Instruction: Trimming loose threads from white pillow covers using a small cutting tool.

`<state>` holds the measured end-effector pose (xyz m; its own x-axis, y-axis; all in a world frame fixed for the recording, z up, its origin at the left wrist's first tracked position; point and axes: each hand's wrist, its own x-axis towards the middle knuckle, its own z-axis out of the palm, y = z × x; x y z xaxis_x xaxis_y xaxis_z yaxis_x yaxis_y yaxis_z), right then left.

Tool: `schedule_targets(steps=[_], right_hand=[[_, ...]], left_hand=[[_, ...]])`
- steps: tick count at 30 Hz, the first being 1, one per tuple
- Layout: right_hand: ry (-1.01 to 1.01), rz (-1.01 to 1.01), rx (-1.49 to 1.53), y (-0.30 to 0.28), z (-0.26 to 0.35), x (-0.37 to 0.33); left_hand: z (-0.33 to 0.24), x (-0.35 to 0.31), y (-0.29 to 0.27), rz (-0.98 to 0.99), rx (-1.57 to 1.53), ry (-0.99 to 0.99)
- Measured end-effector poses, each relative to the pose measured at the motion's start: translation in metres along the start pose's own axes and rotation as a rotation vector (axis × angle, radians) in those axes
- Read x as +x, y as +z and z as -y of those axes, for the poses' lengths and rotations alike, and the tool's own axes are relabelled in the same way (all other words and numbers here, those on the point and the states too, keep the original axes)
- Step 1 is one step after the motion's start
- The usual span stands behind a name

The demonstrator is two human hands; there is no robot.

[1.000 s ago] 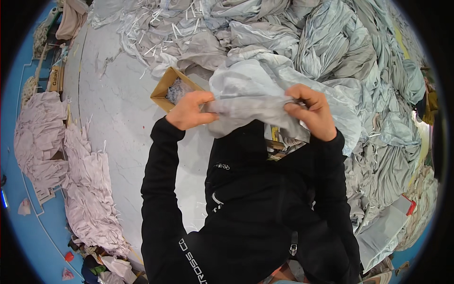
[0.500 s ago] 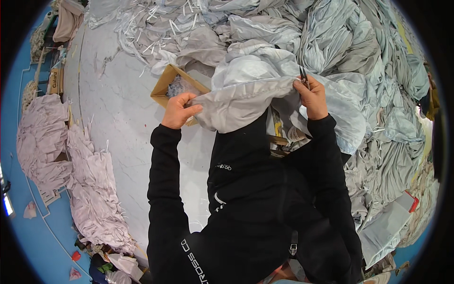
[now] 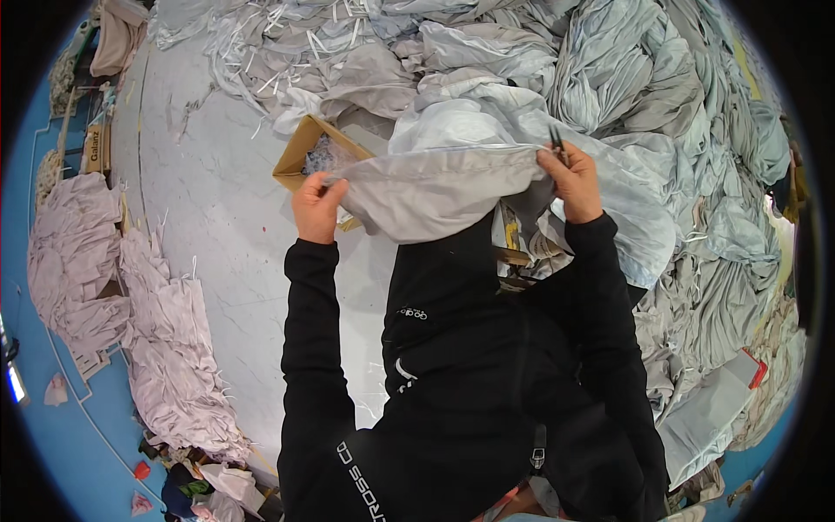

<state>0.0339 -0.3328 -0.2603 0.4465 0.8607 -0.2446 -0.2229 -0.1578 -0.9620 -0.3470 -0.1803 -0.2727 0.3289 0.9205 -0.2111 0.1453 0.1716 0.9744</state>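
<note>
A light grey piece of fabric [image 3: 435, 196] is stretched between my two hands, its long hemmed edge running nearly level across the view. My left hand [image 3: 317, 207] pinches the left end of that edge between thumb and fingers. The right end is gripped by my right hand [image 3: 574, 180], which also keeps a small pair of dark thread snips [image 3: 557, 142] in its palm, points facing away from me. From the held edge, more pale cloth [image 3: 617, 196] spreads to the right and away. The lower part of the fabric hangs over my dark clothing.
Just beyond my left hand stands an open cardboard box [image 3: 294, 155] with small bluish bits inside. Heaped grey cloth [image 3: 487, 56] covers the far and right side of the pale table [image 3: 235, 209]. Pinkish fabric piles [image 3: 174, 339] lie at the left, near blue floor [image 3: 52, 435].
My left hand has shifted slightly left and turned more upright, so the fabric edge is pulled straighter. My right hand has stayed almost in place with the snips.
</note>
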Motion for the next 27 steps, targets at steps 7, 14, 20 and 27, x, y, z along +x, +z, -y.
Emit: schedule_targets(steps=[7,14,20,27], right_hand=[[0.027,0.086,0.026,0.046,-0.017,-0.012],[0.045,0.087,-0.013,0.046,-0.022,-0.012],[0.05,0.088,-0.064,0.045,-0.026,-0.014],[0.052,0.091,-0.101,0.04,-0.029,-0.013]], left_hand=[[-0.013,0.004,0.009,-0.612,1.046,0.512],[-0.069,-0.027,0.144,-0.103,0.457,0.445],[-0.05,-0.017,0.165,-0.234,0.719,0.578],[-0.047,-0.011,0.162,-0.31,0.704,0.667]])
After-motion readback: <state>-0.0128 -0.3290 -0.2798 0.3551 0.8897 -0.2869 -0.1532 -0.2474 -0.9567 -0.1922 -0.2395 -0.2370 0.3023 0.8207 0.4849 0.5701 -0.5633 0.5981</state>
